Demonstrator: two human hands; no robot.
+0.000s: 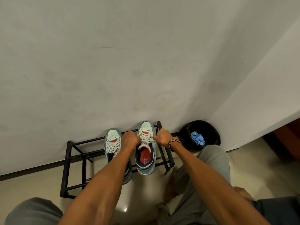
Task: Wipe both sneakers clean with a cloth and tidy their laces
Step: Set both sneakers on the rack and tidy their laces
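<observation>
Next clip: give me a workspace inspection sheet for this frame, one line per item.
Surface: black rack on a pale floor.
Job's things: left sneaker and right sneaker side by side on the rack; blue cloth in a black bin.
Clutter: nothing seen.
Hands: left hand and right hand both at the right sneaker's laces, fingers curled.
Cables: nothing seen.
Surroundings: wall corner, bin beside the rack.
</observation>
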